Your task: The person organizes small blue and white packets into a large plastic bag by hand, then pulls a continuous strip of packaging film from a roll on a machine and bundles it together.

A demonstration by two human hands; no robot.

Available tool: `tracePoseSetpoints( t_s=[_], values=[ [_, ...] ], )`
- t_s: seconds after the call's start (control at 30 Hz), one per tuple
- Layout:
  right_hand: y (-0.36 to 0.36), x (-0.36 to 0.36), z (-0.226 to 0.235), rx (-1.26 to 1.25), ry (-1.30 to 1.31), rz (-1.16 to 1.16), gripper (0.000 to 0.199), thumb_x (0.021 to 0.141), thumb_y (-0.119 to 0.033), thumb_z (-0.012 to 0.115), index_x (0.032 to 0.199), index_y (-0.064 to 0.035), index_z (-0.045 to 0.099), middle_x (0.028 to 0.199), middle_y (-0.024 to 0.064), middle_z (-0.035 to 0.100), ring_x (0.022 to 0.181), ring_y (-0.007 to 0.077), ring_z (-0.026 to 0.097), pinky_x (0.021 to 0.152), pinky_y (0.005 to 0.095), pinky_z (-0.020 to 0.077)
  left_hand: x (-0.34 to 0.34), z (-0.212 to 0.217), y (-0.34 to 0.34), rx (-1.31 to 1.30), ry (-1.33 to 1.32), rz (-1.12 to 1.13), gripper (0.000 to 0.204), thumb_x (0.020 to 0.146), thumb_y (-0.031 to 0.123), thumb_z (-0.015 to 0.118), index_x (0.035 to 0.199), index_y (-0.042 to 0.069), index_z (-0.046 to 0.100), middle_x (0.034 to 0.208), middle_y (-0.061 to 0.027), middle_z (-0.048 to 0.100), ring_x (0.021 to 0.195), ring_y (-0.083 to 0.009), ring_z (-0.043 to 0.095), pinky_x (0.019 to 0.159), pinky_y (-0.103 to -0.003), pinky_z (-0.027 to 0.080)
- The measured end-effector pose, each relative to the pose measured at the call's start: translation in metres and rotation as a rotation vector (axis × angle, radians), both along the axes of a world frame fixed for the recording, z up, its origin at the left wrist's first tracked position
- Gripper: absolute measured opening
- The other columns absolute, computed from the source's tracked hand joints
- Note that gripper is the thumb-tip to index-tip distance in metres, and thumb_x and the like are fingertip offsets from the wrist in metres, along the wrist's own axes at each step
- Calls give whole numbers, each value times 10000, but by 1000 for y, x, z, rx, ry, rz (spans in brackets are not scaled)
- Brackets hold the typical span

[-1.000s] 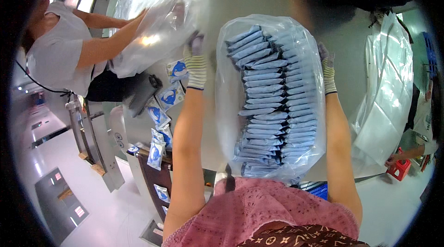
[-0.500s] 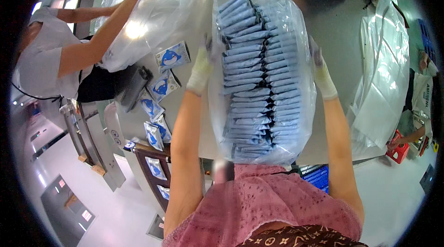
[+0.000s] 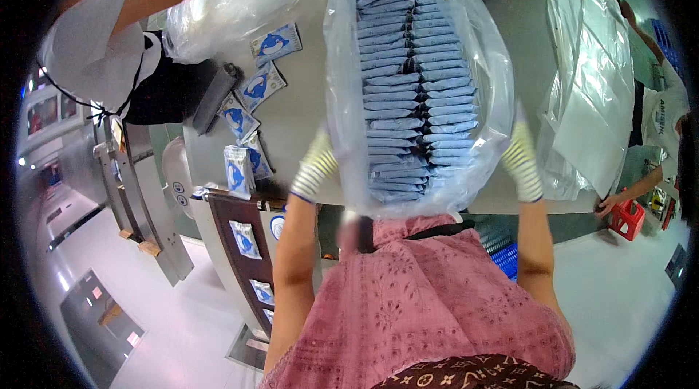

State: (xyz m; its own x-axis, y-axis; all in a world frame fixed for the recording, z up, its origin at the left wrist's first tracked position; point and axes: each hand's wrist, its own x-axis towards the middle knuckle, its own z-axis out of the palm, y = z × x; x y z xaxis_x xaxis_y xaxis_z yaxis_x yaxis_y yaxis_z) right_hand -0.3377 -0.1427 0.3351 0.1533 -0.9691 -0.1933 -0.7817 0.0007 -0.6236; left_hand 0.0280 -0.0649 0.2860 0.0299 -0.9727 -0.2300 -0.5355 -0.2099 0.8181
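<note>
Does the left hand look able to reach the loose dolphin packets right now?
Likely yes: the dolphin packets lie left of the left hand, with bare tabletop between, though it is at the clear bag's side.

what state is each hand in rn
Left hand: at the left side of the clear plastic bag; blurred, grip unclear.
Right hand: at the bag's right side; grip unclear too.

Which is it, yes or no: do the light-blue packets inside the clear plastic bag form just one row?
No, the light-blue packets form two rows, side by side, inside the clear plastic bag.
</note>
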Motion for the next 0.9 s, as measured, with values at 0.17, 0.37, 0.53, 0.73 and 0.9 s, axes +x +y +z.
tracePoseSetpoints(
  t_s=[0.17,0.37,0.53,0.73,0.9],
  values=[
    [62,3,23,414,312,-144,633,669,-308,650,1114,74,412,989,208,544,883,307,536,789,335,422,5,-14,69,184,348,42,402,772,94,534,1135,-15,401,945,-97,540,788,-135,516,705,-256,440],
    [41,-52,23,273,-531,-144,517,810,-388,442,1139,10,440,1060,143,527,956,225,494,861,335,357,29,35,10,239,761,324,371,792,227,526,1077,-5,469,931,-86,559,801,-156,537,710,-290,448],
    [-13,-34,-78,236,-993,-902,595,849,-483,290,1197,-11,393,1170,149,449,1097,216,401,946,329,266,15,-35,-57,187,918,519,374,798,335,473,994,18,505,906,-104,571,798,-216,550,710,-338,448],
    [-113,-31,-115,208,-1125,-837,610,832,-487,335,1204,-5,380,1184,136,438,1108,225,399,944,317,283,42,-81,-137,134,1272,712,451,805,465,411,895,45,548,876,-126,586,794,-288,565,710,-397,448],
    [-264,121,-12,-447,-283,313,432,782,-363,473,999,5,532,1033,183,527,972,325,491,849,382,371,53,-54,-276,314,555,614,417,779,389,472,1026,55,517,927,-142,566,841,-273,553,745,-386,436]
  ],
)
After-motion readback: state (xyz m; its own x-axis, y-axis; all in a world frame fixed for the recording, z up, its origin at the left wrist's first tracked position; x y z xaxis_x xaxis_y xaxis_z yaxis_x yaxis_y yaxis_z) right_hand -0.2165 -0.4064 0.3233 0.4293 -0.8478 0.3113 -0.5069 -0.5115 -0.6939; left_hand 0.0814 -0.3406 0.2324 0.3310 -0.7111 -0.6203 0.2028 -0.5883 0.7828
